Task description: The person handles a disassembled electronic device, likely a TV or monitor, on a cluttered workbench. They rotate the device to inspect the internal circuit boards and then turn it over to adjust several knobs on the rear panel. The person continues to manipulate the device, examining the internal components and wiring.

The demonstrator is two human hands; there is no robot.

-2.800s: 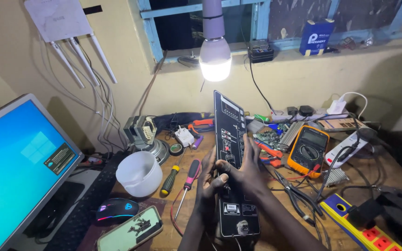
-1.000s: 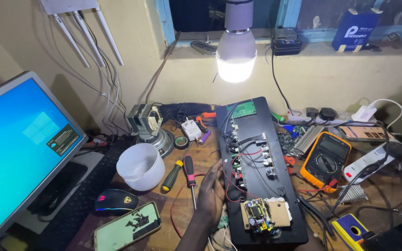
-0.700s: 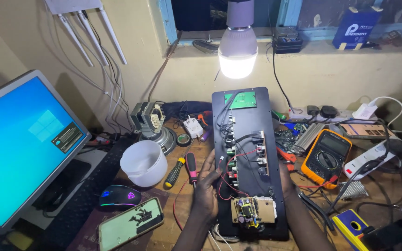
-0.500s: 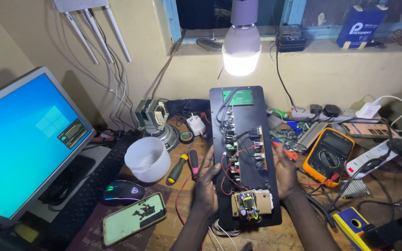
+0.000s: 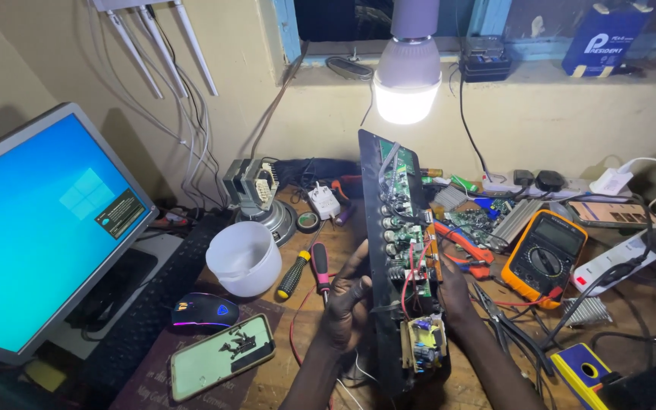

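I hold a long black panel [image 5: 380,228] on its edge above the wooden bench; small circuit boards, knobs and red wires are fixed to its right face. My left hand [image 5: 345,298] grips its left side near the lower half, fingers wrapped on the edge. Pressed against the board side behind the wires is my right hand [image 5: 452,292], partly hidden by the panel. A small yellow-and-blue module [image 5: 424,340] sits at the panel's lower end.
A lit bulb [image 5: 407,82] hangs just above the panel. Left: monitor [image 5: 39,228], keyboard [image 5: 142,304], mouse [image 5: 205,310], phone [image 5: 222,366], white cup [image 5: 243,258], two screwdrivers [image 5: 294,275]. Right: orange multimeter [image 5: 544,249], power strips, pliers, tangled cables.
The panel, held with its board face toward me a second ago, has turned onto its edge. Both hands stay on it, and the view has shifted slightly.
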